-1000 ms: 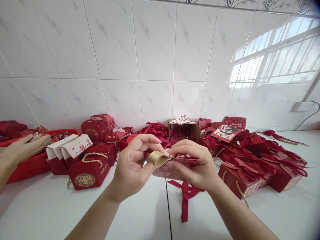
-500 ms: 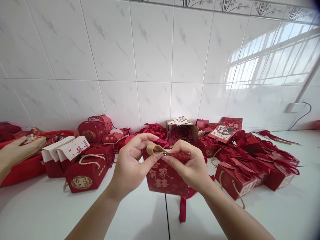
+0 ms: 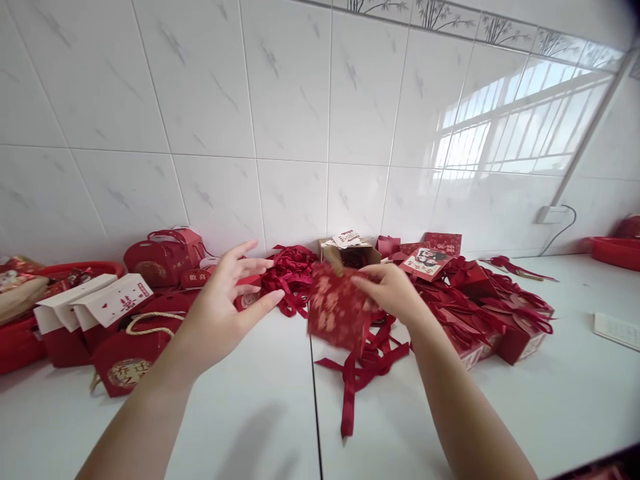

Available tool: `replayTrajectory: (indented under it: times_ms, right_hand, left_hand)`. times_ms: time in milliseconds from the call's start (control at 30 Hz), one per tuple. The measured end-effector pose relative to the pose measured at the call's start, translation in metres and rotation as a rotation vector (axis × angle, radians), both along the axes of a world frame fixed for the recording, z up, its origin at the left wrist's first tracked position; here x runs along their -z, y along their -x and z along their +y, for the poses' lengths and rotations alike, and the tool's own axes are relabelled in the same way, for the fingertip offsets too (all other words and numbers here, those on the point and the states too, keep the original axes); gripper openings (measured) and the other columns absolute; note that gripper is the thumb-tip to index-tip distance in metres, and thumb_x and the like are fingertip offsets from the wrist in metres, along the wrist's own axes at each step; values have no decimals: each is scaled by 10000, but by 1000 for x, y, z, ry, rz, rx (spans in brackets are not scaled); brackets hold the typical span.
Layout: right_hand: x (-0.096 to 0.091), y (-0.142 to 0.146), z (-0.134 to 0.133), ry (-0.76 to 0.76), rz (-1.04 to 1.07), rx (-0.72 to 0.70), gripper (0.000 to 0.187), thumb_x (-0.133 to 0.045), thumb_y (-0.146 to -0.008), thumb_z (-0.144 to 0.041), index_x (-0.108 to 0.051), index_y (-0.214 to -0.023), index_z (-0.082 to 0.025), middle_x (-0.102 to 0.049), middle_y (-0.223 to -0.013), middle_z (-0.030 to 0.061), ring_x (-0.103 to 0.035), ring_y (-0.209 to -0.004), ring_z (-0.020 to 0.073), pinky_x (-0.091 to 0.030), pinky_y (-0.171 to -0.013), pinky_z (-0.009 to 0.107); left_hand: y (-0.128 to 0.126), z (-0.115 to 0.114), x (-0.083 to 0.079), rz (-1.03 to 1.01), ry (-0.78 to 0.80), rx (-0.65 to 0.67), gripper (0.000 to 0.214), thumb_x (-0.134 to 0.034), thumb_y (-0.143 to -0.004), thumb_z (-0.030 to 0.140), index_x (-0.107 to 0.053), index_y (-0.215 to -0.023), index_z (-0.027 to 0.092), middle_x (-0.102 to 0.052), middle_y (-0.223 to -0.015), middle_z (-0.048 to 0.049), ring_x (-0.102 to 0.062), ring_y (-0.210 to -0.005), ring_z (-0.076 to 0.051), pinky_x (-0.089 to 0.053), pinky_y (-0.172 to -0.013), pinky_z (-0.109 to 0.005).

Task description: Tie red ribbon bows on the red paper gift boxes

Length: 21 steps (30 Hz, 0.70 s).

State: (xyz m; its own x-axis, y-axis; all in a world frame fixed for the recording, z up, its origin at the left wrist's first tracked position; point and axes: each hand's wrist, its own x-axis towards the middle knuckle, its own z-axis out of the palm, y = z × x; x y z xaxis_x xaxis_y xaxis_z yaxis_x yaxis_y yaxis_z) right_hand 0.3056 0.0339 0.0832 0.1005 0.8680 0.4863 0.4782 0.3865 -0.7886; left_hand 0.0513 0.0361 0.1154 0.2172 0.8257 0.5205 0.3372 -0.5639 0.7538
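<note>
A red gift box (image 3: 336, 312) (blurred) is gripped at its top by the right hand (image 3: 393, 292), just in front of the cardboard box (image 3: 327, 251). The left hand (image 3: 225, 303) is held loose, fingers spread, left of that carton, grasping nothing.

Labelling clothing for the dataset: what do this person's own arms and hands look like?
The left hand and right hand are bare: no gloves, rings, watch or bracelet visible. Both forearms are uncovered to the picture's edge, with no sleeve in view.
</note>
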Motion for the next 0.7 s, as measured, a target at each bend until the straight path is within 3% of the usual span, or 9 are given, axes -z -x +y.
replayTrajectory:
  times_ms: [33, 100, 167, 233, 300, 400, 500, 633, 700]
  right_hand:
    - [1, -11, 6, -126, -5, 181, 191, -605, -788, -295, -722, -817, -148, -640, -556, 36, -599, -448, 170, -498, -427, 279]
    - [3, -33, 18, -369, -21, 498, 258, -579, -786, -258, -712, -981, -152, -696, -905, 134, -672, -701, 240, -562, -641, 395]
    - [7, -48, 31, -471, -27, 646, 459, -552, -787, -219, -585, -1240, -148, -516, -1301, 204, -615, -1029, 302, -511, -855, 475]
    - [12, -54, 41, -426, -36, 637, 626, -538, -796, -208, -396, -1403, -149, -305, -1464, 217, -489, -1220, 327, -455, -946, 492]
    - [17, -49, 47, -356, -53, 576, 663, -527, -817, -227, -318, -1442, -154, -243, -1493, 217, -418, -1286, 332, -442, -967, 489]
    - [22, -31, 48, -365, -79, 481, 618, -499, -848, -261, -331, -1436, -171, -221, -1506, 204, -382, -1313, 324, -427, -987, 498]
    - [21, -17, 44, -397, -114, 406, 559, -506, -852, -284, -410, -1394, -185, -248, -1497, 193, -367, -1323, 317, -417, -997, 514]
    - [19, -11, 36, -394, -161, 413, 517, -551, -824, -288, -515, -1315, -130, -339, -1438, 234, -337, -1339, 347, -392, -1016, 537]
    - [19, -11, 31, -423, -147, 427, 509, -571, -812, -299, -537, -1300, -157, -363, -1430, 215, -394, -1301, 349, -433, -983, 533]
  left_hand:
    - [3, 0, -2, -12, -5, -8, 655, -653, -788, 336, -331, -1353, 257, -527, -1276, -107, -500, -1208, -253, -432, -1003, -420]
    - [7, 0, -6, -53, -37, -24, 666, -668, -776, 330, -340, -1351, 255, -530, -1270, -109, -484, -1219, -256, -437, -1002, -421]
    - [10, 0, -8, -87, -70, -44, 688, -681, -765, 320, -339, -1358, 255, -531, -1274, -111, -472, -1224, -263, -438, -1000, -435]
    - [10, 0, -8, -96, -71, -50, 699, -679, -768, 312, -326, -1369, 258, -522, -1289, -113, -462, -1229, -266, -434, -1003, -448]
    - [9, 0, -7, -83, -61, -45, 693, -677, -771, 314, -328, -1367, 257, -515, -1295, -115, -464, -1228, -269, -431, -1005, -454]
    - [8, 1, -8, -59, -68, -41, 685, -683, -770, 328, -340, -1358, 259, -511, -1297, -108, -474, -1219, -274, -426, -1013, -464]
    - [17, 6, -13, -67, -76, -160, 723, -720, -742, 351, -357, -1360, 261, -501, -1311, -98, -504, -1181, -285, -414, -1021, -486]
    - [58, 21, -19, -73, -111, -460, 771, -727, -725, 429, -362, -1367, 209, -463, -1350, -108, -482, -1188, -325, -383, -1035, -533]
    - [91, 32, -16, -17, -136, -522, 725, -663, -773, 479, -344, -1359, 194, -409, -1384, -111, -444, -1216, -348, -375, -1027, -560]
